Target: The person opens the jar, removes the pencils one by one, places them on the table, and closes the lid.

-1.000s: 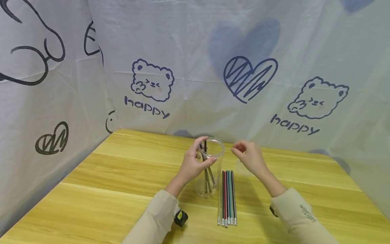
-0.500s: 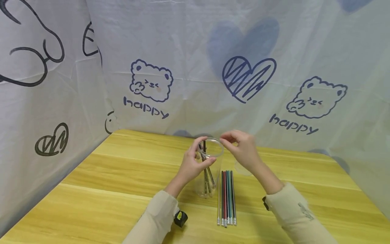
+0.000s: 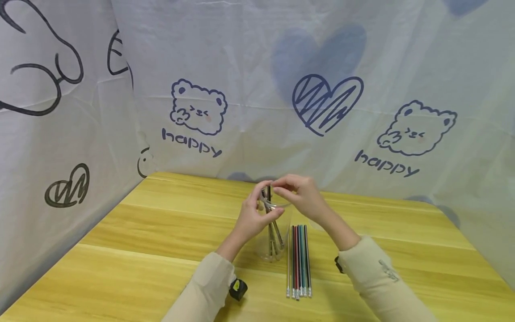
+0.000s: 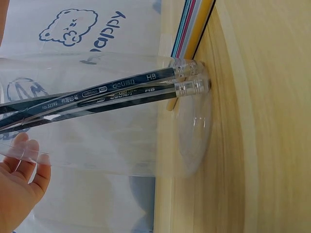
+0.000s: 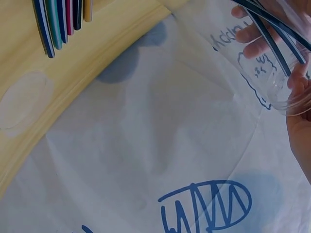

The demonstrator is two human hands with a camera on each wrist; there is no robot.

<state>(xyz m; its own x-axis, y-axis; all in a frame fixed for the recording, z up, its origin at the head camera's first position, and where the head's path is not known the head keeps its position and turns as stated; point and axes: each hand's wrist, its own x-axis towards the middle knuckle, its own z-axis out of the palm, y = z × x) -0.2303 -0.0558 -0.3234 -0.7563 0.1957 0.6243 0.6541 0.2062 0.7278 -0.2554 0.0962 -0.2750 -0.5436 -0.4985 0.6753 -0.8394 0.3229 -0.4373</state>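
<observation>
My left hand (image 3: 251, 219) grips a clear plastic cup (image 4: 112, 162) near its rim, thumb in front and fingers round the far left side. The cup stands upright on the table, slightly tilted. Inside lean several dark pencils (image 4: 131, 87), eraser ends down and marked HB. Over the cup's mouth is my right hand (image 3: 307, 199), its thumb and forefinger apart at the rim beside the upper ends of the pencils. No pencil shows plainly held in it. Right of the cup lies a row of pencils (image 3: 301, 264), black, red, teal and yellow, erasers towards me.
A round clear lid (image 5: 26, 102) lies on the wooden table (image 3: 141, 250), behind the pencil row and partly hidden by my right arm in the head view. A printed white cloth (image 3: 257, 112) hangs behind the table and along its left side.
My right hand has moved left, from beside the cup, over its rim to the ends of the pencils inside. My left hand keeps its grip on the cup.
</observation>
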